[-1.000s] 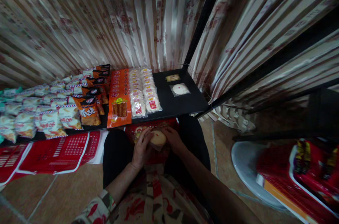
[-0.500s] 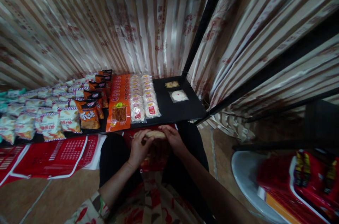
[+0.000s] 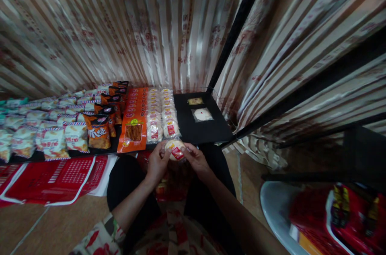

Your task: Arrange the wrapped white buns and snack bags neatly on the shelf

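Between my left hand (image 3: pixel 158 162) and my right hand (image 3: pixel 196 160) is a round, pale packaged pastry (image 3: pixel 175 150) in a clear wrapper with a red label. Both hands grip its sides, thumbs toward the face turned up at me. It is just in front of the black shelf (image 3: pixel 193 129), above my lap. On that shelf, right behind it, two rows of similar wrapped pastries (image 3: pixel 155 126) overlap front to back. A single white wrapped pastry (image 3: pixel 202 114) lies farther right, with a small yellowish packet (image 3: pixel 195 101) behind it.
Left of the pastries lies a flat orange snack packet (image 3: pixel 134 124), then orange bags (image 3: pixel 99 132) and many white snack bags (image 3: pixel 54 140). Red baskets (image 3: pixel 64 180) sit below. A black post (image 3: pixel 238 31) rises at the shelf's corner. A grey basin (image 3: pixel 273 202) holds red goods at right.
The pastry has turned from nearly edge-on to showing its labelled face. Both hands have shifted slightly with it. The view has moved a little.
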A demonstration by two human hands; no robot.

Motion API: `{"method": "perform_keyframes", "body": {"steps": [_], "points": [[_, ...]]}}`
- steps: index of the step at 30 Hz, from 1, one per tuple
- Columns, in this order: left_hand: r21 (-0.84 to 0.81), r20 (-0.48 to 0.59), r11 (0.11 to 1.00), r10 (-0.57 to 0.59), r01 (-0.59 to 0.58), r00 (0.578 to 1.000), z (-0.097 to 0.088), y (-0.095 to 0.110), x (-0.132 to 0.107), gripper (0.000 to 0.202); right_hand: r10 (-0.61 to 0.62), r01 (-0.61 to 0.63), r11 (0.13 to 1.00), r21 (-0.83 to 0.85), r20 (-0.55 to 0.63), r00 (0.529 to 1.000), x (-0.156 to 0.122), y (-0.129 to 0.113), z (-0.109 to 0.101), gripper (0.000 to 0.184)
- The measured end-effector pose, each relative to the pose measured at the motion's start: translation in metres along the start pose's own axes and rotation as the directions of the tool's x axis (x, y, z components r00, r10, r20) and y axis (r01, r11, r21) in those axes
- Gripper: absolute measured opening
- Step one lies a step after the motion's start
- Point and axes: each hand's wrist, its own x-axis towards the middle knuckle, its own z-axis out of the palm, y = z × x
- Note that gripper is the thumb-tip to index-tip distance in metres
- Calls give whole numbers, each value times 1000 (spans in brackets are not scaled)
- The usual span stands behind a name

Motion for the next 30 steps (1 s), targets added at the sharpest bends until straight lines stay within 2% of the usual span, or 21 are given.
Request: {"method": "perform_keyframes", "body": {"steps": [3, 9, 17, 21, 25, 30], "points": [[50, -15, 999, 12, -11, 1000, 2, 0, 8, 39, -17, 16, 999, -41, -15, 1000, 4, -2, -5, 47], [89, -6, 996, 2, -2, 1000, 8, 8, 28, 39, -22, 27, 992, -121, 41, 999, 18, -7, -16, 43], [122, -78, 992, 12, -3, 997, 21, 28, 51, 45, -47, 50, 995, -90, 31, 998, 38, -17, -28, 48], [48, -61, 999, -1, 3, 998, 32, 30, 63, 33, -40, 40, 994, -99, -2, 999, 44, -27, -36, 44], [120, -65, 992, 59, -51, 996, 38, 29, 79, 18, -63, 61, 994, -86, -20, 998, 59, -36, -42, 43], [173, -90, 979, 126, -109, 988, 40, 35, 107, 20, -59, 59, 998, -8, -49, 997, 91, -45, -40, 46]]}}
